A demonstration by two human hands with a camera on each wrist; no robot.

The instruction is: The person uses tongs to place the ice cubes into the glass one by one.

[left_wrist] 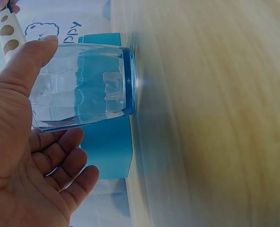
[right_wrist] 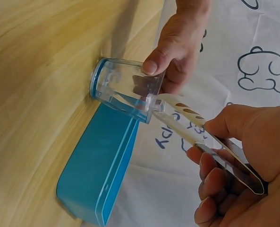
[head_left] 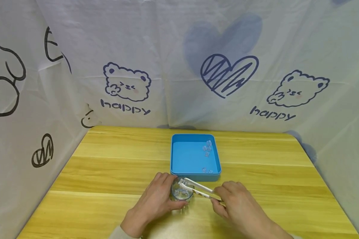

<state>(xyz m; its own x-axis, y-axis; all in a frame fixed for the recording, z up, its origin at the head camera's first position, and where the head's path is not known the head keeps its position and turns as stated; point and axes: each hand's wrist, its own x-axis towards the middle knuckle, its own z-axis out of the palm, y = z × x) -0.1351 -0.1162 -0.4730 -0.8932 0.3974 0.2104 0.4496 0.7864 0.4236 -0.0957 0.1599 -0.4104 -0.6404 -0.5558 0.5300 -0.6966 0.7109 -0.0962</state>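
My left hand (head_left: 154, 197) holds a clear drinking glass (left_wrist: 102, 85) near its rim, thumb on one side and fingers on the other. The glass has a blue base and stands upright on the table, with clear cubes (left_wrist: 113, 86) at its bottom. In my right hand (head_left: 237, 204) is a pair of tongs (head_left: 199, 185) with white arms and brown spots, squeezed between thumb and fingers. Their tips pinch a small clear cube (right_wrist: 157, 105) at the mouth of the glass.
Just behind the glass sits a blue square tray (head_left: 197, 178). Several clear cubes (head_left: 208, 143) lie in its back right corner, and a couple more cubes (head_left: 204, 170) near its front wall. A white printed cloth (head_left: 167, 66) hangs around the wooden table (head_left: 113, 159).
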